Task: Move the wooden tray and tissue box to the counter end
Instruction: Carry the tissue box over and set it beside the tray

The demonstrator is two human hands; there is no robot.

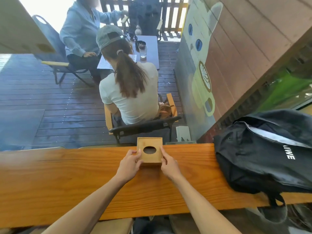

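A square wooden tissue box [150, 150] with an oval opening in its lid stands at the far edge of the long wooden counter [67, 179], near the middle. My left hand [129, 163] grips its left side and my right hand [168, 164] grips its right side. The oval opening looks dark, with no tissue sticking out. No wooden tray is in view.
A black backpack [263, 154] lies on the right end of the counter. Beyond the counter, behind glass, two people sit on chairs at a small table [150, 53] on a dark deck. A painted wall [202, 65] stands at the right.
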